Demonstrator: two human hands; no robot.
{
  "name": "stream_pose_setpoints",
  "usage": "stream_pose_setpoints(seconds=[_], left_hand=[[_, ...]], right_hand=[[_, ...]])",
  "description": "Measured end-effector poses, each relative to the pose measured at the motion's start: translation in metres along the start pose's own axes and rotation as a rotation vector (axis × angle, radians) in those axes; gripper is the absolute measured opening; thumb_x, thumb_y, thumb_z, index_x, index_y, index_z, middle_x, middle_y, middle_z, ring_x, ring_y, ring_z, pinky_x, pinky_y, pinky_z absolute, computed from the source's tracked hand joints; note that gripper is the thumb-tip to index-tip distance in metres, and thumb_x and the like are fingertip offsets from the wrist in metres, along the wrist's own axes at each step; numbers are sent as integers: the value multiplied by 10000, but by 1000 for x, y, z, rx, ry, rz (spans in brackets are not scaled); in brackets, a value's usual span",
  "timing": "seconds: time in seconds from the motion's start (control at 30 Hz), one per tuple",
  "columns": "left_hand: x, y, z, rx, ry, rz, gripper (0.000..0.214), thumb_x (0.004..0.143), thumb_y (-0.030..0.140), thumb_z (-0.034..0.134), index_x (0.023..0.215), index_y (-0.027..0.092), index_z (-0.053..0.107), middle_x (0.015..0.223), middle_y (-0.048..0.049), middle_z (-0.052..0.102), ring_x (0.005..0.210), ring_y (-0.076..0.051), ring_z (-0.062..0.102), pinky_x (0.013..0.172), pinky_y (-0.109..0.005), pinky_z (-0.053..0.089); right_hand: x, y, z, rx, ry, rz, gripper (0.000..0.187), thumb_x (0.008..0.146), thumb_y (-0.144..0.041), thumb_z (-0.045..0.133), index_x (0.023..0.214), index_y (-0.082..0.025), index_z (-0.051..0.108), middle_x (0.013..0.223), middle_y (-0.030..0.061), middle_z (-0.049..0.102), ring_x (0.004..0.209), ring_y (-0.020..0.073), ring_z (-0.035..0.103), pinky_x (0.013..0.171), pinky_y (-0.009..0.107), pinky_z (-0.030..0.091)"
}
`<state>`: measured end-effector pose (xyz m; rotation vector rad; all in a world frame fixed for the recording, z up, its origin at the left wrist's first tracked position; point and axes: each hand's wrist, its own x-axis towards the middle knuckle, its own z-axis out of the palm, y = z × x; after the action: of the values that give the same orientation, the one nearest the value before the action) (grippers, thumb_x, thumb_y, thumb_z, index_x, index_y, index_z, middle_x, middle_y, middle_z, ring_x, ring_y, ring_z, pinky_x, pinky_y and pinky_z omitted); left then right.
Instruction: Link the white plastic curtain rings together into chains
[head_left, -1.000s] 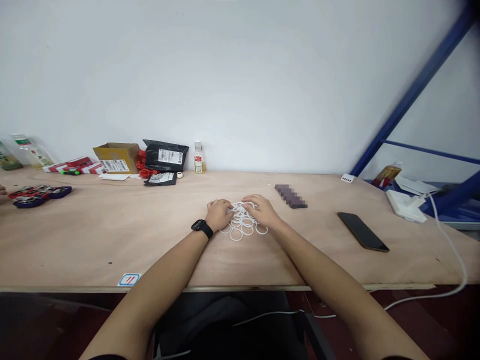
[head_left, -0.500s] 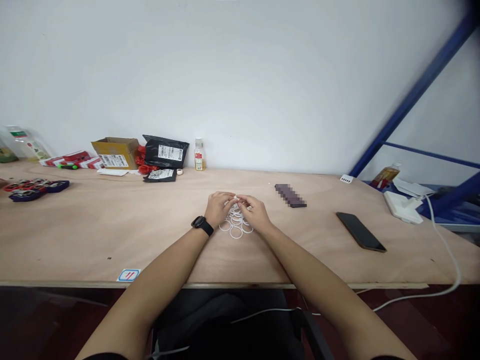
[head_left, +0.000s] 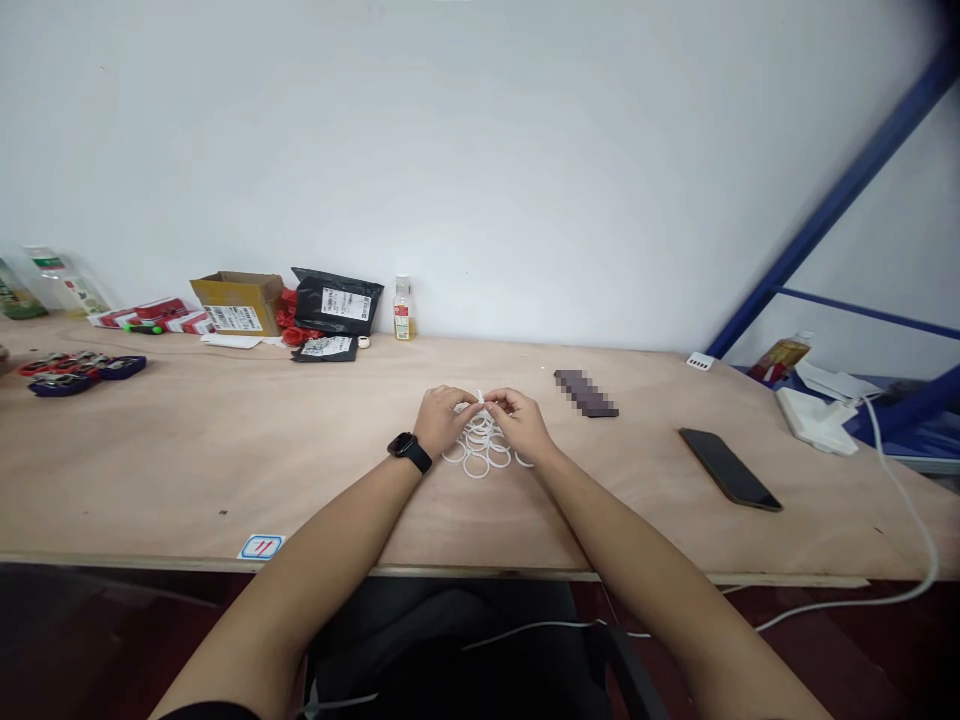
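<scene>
Over a loose pile of white rings on the wooden table, my two hands meet at the fingertips. My left hand, with a black watch on its wrist, pinches a small white piece that looks like part of another ring. From the other side my right hand pinches the same piece. Fingers cover most of it. Several rings lie flat and overlapping below the hands, and one shows partly beside my right wrist.
A dark pixelated object and a phone lie to the right, beyond them a white device with a cable. Along the wall stand a small bottle, a black parcel and an open cardboard box. Red and blue items lie left.
The view has shifted slightly. More of the white piece now sticks up between my fingertips, and part of a ring beside my right wrist has come into sight.
</scene>
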<state>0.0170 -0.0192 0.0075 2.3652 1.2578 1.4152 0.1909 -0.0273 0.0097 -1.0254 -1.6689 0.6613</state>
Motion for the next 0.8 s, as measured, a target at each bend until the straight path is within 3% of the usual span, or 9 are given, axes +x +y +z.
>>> stream_pose_setpoints(seconds=[0.2,0.6,0.8], left_hand=[[-1,2,-1,-99,-51,-26,152,860,335,633,855,207,716,806,-25,740,730,-149,669,703,-267,497],[-3,2,-3,-130,-189,-32,231,896,371,555,831,186,679,780,-29,707,718,-144,623,696,-264,475],[-3,-1,1,-189,-64,-82,219,892,364,555,870,177,666,816,-30,706,745,-143,629,718,-263,485]], right_hand=[[0,0,0,86,-22,41,248,773,-394,638,869,-168,674,792,47,677,706,163,604,649,279,488],[4,11,-1,166,-190,102,228,802,-398,593,841,-173,595,650,-19,588,594,116,536,563,233,447],[2,8,6,236,-135,102,280,765,-364,645,969,-174,620,815,21,641,697,127,602,643,252,496]])
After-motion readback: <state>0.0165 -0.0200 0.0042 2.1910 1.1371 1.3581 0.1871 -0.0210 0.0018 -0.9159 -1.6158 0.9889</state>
